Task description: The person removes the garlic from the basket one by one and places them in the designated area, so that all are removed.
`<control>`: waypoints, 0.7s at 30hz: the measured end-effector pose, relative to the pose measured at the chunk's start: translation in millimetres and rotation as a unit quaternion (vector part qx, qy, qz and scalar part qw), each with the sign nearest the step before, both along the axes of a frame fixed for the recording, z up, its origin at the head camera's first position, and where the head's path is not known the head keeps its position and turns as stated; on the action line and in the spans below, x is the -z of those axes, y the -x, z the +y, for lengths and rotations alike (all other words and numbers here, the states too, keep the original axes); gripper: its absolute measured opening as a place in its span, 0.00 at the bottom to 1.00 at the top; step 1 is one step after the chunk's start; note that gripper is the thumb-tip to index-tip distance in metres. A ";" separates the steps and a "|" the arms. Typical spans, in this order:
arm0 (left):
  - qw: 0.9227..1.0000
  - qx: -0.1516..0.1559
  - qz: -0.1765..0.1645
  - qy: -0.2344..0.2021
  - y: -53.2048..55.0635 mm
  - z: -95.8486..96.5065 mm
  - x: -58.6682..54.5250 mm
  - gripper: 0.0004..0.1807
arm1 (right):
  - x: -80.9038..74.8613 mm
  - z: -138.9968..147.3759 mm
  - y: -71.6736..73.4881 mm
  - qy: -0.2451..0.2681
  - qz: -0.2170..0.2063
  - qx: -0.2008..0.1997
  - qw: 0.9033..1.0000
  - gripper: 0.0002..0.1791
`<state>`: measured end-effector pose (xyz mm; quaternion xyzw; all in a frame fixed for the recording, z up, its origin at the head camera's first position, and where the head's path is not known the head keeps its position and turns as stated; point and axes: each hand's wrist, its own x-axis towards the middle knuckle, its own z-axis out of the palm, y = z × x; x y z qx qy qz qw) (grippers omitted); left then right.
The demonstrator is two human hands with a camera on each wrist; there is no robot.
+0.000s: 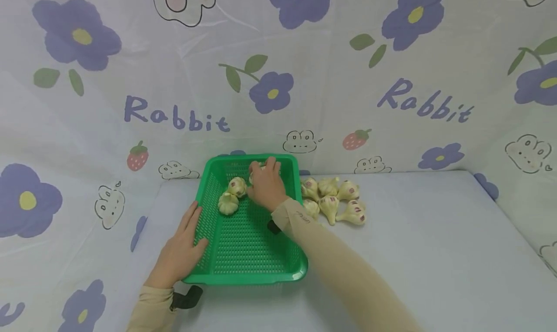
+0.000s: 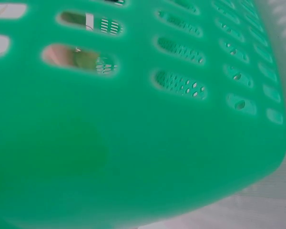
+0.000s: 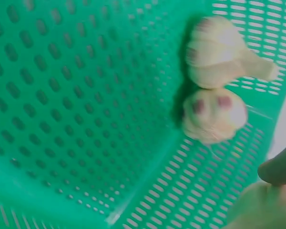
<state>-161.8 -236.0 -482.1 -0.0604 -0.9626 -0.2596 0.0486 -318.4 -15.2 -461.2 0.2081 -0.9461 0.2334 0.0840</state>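
Note:
A green perforated plastic basket point(image 1: 245, 279) has my left hand point(image 1: 180, 252) on its left rim, fingers straight along the outer side. The left wrist view is filled by the basket's slotted wall point(image 2: 133, 143). Inside the basket, toward the far end, my right hand point(image 1: 267, 187) grips a garlic bulb point(image 3: 257, 207), mostly covered by the fingers in the head view. Its thumb point(image 3: 280, 164) presses on the bulb. Two more bulbs, one with purple marks point(image 1: 237, 187) and a paler one point(image 1: 228, 204), touch each other inside by the left wall.
Several garlic bulbs point(image 1: 329, 206) lie grouped on the white-covered table point(image 1: 417, 245), just right of the basket. A white cloth point(image 1: 330, 71) printed with flowers and rabbits hangs behind. Black wrist straps point(image 1: 187, 297) show below the left hand.

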 end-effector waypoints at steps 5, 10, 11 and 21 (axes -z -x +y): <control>1.000 -0.001 -0.007 0.002 0.1 0.0 -0.3 0.43 | -16.4 15.0 -5.6 0.045 -0.035 -0.012 0.998 0.18; 1.000 -0.002 -0.007 0.002 0.0 0.5 -1.3 0.43 | -31.4 31.7 -11.9 0.079 -0.035 -0.018 0.996 0.19; 1.000 -0.002 -0.006 0.002 -0.1 0.4 -1.3 0.43 | -33.9 34.9 -13.8 0.084 -0.035 -0.019 0.996 0.20; 1.000 -0.004 -0.006 -0.005 1.1 -0.5 2.4 0.43 | -44.3 66.9 -44.5 0.103 -0.025 -0.021 0.994 0.21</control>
